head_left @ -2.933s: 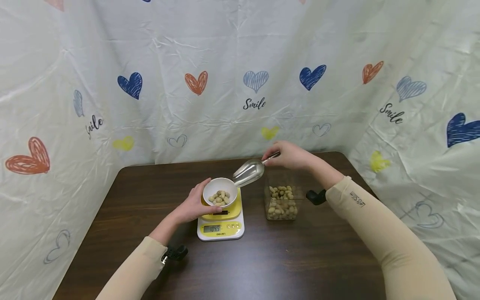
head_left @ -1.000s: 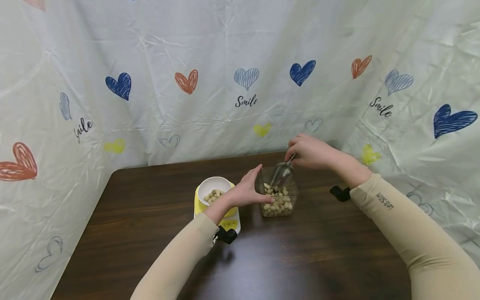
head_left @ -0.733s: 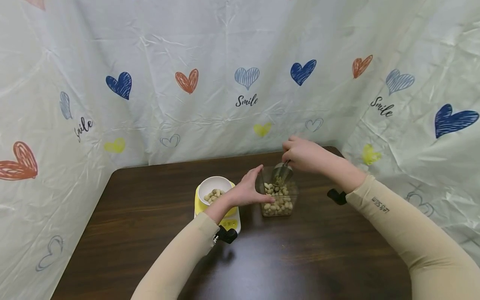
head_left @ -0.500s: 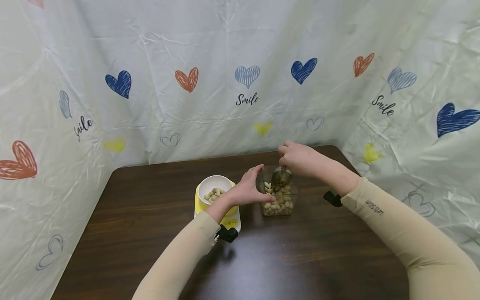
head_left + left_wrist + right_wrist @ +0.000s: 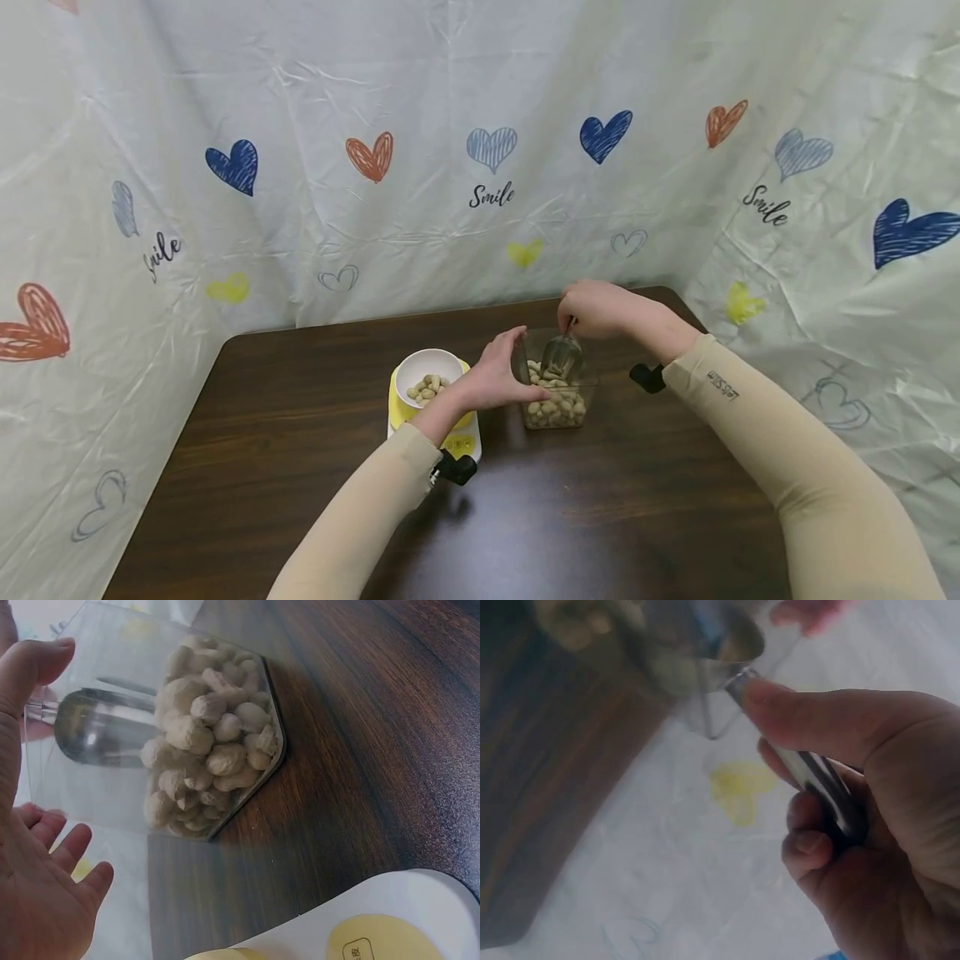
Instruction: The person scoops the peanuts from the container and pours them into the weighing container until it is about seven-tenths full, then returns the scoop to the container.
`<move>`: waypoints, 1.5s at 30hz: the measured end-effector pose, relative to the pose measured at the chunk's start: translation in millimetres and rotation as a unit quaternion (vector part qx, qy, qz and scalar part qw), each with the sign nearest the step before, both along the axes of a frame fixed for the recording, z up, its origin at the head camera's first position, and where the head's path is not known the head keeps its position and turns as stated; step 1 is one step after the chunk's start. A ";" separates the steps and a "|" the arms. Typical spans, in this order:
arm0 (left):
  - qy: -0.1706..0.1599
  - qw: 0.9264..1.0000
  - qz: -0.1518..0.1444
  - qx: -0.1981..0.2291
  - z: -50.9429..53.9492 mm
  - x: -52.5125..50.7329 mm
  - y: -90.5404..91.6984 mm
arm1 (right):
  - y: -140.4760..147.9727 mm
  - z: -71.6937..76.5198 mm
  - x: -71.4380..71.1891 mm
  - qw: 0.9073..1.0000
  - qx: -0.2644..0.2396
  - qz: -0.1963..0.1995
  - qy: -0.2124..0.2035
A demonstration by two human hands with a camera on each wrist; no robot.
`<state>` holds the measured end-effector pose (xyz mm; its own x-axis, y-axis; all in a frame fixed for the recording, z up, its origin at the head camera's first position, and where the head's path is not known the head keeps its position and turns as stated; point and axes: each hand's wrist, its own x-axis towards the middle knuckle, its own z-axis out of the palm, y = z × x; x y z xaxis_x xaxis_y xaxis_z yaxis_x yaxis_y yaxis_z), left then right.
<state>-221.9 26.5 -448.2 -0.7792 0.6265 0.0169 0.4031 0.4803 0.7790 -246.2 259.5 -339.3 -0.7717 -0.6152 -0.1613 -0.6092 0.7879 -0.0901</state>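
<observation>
"The left hand [image 5: 491, 379] was holding the clear container [image 5: 112, 799], thumb along its near wall, fingers reaching round towards ten o'clock!"

"And the right hand [image 5: 597, 308], up at the container's one o'clock, had the metal scoop [image 5: 562, 357] gripped by its handle [image 5: 814, 774], mouth tipped down inside, right at the peanuts [image 5: 210, 742]!"

"How full was it?"

"Couldn't tell! Over at nine o'clock from the container sat the yellow-and-white scale [image 5: 468, 457], a white bowl [image 5: 427, 363] on top with a few peanuts inside, the left sleeve [image 5: 360, 517] crossing its near side."

"All on a dark wooden table [image 5: 247, 433], and beyond, at twelve, hung a white curtain [image 5: 420, 225] scattered with hearts!"
</observation>
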 end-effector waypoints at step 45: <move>-0.028 0.999 -0.004 0.042 -4.5 0.9 2.3 | 32.9 -7.7 -15.0 0.970 -0.102 -0.107 -0.193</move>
<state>-221.0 28.8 -452.7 -0.7752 0.6312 0.0259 0.3615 0.4095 0.8376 -261.2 292.4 -347.0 -0.7920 -0.4970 -0.3547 -0.3239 0.8344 -0.4460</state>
